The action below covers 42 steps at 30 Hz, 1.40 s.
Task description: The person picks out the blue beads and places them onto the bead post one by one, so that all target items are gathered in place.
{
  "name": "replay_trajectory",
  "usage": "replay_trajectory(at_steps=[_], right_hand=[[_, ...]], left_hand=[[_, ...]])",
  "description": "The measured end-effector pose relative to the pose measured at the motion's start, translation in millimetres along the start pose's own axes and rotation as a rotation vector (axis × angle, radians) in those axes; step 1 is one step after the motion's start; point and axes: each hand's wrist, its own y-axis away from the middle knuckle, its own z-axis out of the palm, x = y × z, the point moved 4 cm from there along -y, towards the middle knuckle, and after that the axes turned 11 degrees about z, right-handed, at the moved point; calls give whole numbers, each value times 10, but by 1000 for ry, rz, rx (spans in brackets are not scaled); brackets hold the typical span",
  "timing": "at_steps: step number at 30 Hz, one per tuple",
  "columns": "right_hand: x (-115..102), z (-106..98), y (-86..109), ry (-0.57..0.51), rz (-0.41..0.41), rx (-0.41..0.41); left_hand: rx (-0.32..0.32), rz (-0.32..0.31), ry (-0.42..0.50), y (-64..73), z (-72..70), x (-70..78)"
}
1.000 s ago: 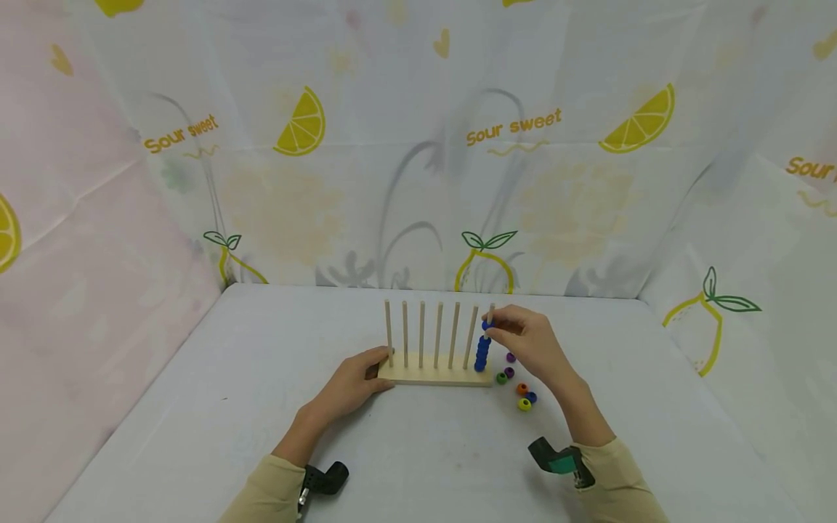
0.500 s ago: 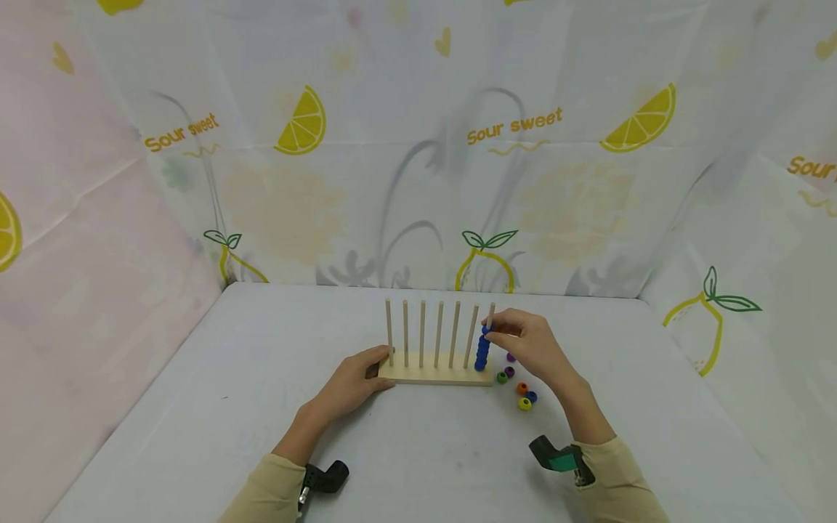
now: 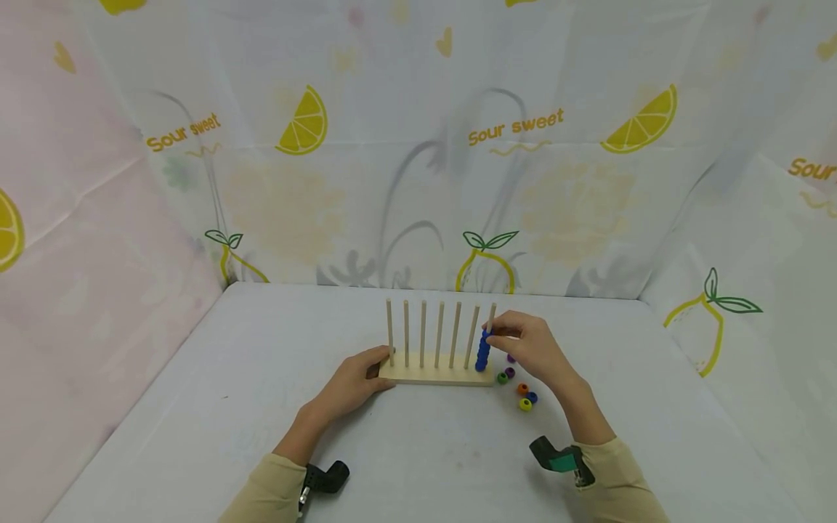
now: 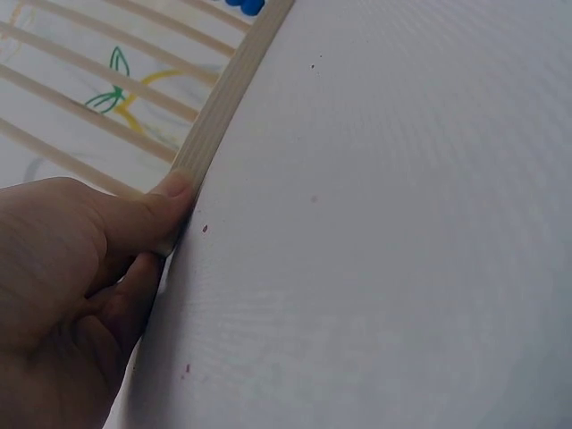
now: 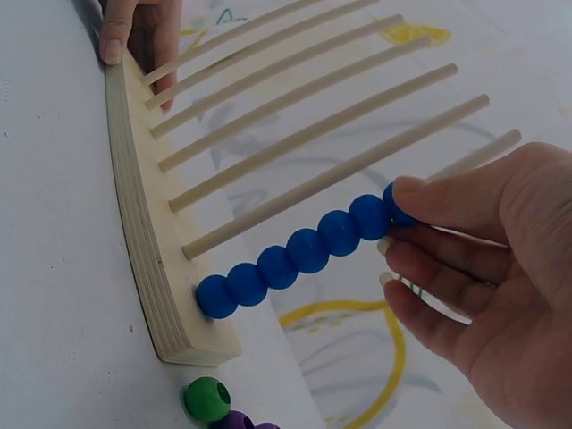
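A pale wooden peg rack (image 3: pixel 434 374) stands on the table, with several upright rods on a long base. My left hand (image 3: pixel 349 385) grips the base's left end; in the left wrist view the thumb (image 4: pixel 170 192) lies on the base's edge. On the rightmost rod sits a column of several blue beads (image 5: pixel 308 250), touching one another from the base upward. My right hand (image 3: pixel 532 349) pinches the top blue bead (image 5: pixel 399 212) between thumb and fingers, against the bead below it. The other rods carry no beads.
Loose beads lie right of the rack: green (image 3: pixel 502 378), purple (image 3: pixel 510 373), orange (image 3: pixel 522 389), blue (image 3: pixel 532 398) and yellow (image 3: pixel 525 404). A second purple bead (image 3: pixel 511 358) lies below the right hand. Printed cloth (image 3: pixel 405 181) stands behind the table.
My right hand has slid the pinched blue bead down the rightmost rod until it meets the column. The left hand and the rack keep their places.
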Motion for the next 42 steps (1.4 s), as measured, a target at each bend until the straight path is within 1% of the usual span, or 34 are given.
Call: replay_trajectory(at_steps=[4, 9, 15, 19, 24, 30, 33, 42], right_hand=[[-5, -1, 2, 9, 1, -1], [-5, -2, 8, 12, 3, -3], [11, -2, 1, 19, -6, -2], [30, -4, -5, 30, -12, 0], [53, -13, -1, 23, 19, -7], [57, -26, 13, 22, 59, -14], [65, -26, 16, 24, 71, -18], [92, -42, 19, 32, 60, -16]], left_hand=[[2, -1, -11, -1, 6, 7], [-2, -8, -1, -3, 8, 11], [-7, 7, -11, -6, -8, 30], [-9, 8, -1, 2, -17, 43], [-12, 19, 5, 3, -9, 35], [-10, 9, 13, -1, -3, 21], [-5, 18, 12, -1, -5, 33], [-17, 19, 22, -3, -8, 42]])
